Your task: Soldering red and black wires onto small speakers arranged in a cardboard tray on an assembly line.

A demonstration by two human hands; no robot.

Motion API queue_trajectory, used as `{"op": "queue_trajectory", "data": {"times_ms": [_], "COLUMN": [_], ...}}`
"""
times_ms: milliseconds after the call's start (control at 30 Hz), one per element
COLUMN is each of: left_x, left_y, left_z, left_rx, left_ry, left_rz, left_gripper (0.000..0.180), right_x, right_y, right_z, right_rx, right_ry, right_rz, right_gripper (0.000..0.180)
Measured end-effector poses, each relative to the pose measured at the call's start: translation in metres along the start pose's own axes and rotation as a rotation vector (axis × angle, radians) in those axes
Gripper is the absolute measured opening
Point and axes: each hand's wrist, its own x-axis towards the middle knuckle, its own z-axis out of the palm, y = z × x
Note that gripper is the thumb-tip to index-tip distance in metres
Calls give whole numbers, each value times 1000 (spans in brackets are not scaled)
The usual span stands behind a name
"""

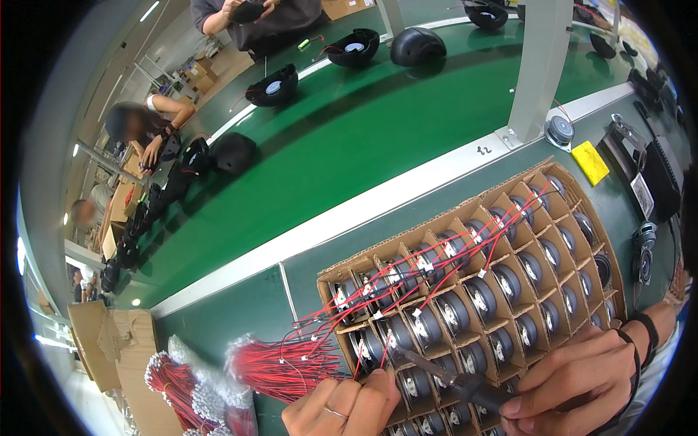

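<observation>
One black tool (476, 389), slanting over the near part of a divided carton (392, 245), tip pointing far left; right hand (582, 378), back upward, grip around its handle. Left hand (342, 408), fingers curled, grip pinching a red wire (359, 358).

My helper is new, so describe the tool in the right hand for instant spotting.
Find the divided cardboard box at the picture's lower right. Over its near part, the right hand holds a dark tool. Unlike the squat, round speakers in the compartments, it is long with a narrow tip.
</observation>
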Motion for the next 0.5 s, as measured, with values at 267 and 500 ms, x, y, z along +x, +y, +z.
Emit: {"op": "queue_trajectory", "data": {"times_ms": [267, 500], "left_x": [0, 0], "left_y": [1, 1], "left_z": [1, 1], "left_rx": [16, 14], "left_ry": [5, 4], "left_rz": [-1, -4], "left_gripper": [20, 20], "right_x": [-2, -1], "right_y": [0, -2], "right_z": [-4, 0], "right_rx": [-3, -13], "right_ry": [0, 19], "right_rz": [6, 21], "right_gripper": [32, 31]}}
